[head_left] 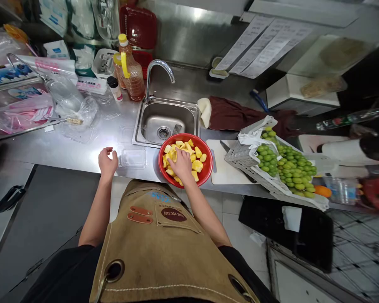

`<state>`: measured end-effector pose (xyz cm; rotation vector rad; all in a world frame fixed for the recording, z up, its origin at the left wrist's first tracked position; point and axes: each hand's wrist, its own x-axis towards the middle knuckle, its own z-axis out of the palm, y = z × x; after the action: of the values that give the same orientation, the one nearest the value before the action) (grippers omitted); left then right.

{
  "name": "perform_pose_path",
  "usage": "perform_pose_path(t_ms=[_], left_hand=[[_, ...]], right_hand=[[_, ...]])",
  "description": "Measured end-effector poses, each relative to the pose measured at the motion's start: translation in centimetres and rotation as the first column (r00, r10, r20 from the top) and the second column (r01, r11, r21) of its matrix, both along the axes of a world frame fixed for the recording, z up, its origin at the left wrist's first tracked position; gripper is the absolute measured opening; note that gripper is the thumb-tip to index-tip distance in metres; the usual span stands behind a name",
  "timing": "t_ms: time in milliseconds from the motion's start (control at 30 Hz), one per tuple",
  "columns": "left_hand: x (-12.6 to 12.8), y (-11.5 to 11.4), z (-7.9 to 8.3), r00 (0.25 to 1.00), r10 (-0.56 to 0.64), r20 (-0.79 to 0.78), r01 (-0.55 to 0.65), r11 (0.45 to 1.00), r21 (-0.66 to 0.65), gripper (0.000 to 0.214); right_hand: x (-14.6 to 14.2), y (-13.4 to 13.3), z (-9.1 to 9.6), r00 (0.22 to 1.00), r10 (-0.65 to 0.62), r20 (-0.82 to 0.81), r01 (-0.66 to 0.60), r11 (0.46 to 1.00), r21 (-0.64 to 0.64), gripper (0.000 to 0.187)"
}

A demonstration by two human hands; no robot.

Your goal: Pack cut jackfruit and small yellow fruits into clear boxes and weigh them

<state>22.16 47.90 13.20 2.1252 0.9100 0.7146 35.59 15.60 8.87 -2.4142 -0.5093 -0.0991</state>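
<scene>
My right hand [181, 165] reaches into a red bowl [210, 170] of cut yellow fruit chunks [197, 165], its fingers bent around a yellow fruit piece [172, 155]. The bowl stands at the counter's front edge, just before the sink. To its left lies a clear plastic container [132, 158], unfilled, with its lid side toward the back hard to make out against the steel. My left hand [108, 162] hovers by that container's left side, thumb and fingers apart, with nothing in it.
Behind the bowl is a steel sink [140, 126] with a tap [160, 63]. A white cutting board [221, 174] with a knife [225, 146] lies to the right, beside a crate [240, 156] of green grapes [290, 164]. Syrup bottle [133, 80] and packaging stand back left.
</scene>
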Motion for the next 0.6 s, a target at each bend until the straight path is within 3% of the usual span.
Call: perform_pose_path(t_ms=[100,200,367,500,600], left_hand=[[-0.2,1.2,-1.5,0.994,0.025,-0.106,-0.033,0.997,-0.076,0.036],[-0.3,1.4,-2.8,0.989,-0.063,-0.136,0.029,0.971,-0.238,0.038],[-0.4,-0.2,-4.7,0.987,-0.127,-0.095,0.09,0.942,-0.322,0.026],[-0.5,-1.7,-5.6,0.988,-0.139,-0.062,0.106,0.924,-0.368,0.024],[-0.8,-2.5,-5.9,0.987,-0.159,-0.039,0.129,0.904,-0.408,0.021]], right_hand=[[-0.2,0.1,-0.7,1.0,0.014,0.015,-0.013,0.998,-0.064,0.056],[0.0,-0.8,-1.1,1.0,0.016,0.011,-0.015,0.999,-0.052,0.054],[0.8,-0.9,-0.2,0.999,0.034,0.041,-0.039,0.99,0.135,0.051],[-0.1,4.5,1.5,0.978,0.204,-0.035,-0.175,0.904,0.391,0.052],[-1.3,10.5,1.6,0.856,0.383,-0.347,-0.146,0.823,0.549,0.056]])
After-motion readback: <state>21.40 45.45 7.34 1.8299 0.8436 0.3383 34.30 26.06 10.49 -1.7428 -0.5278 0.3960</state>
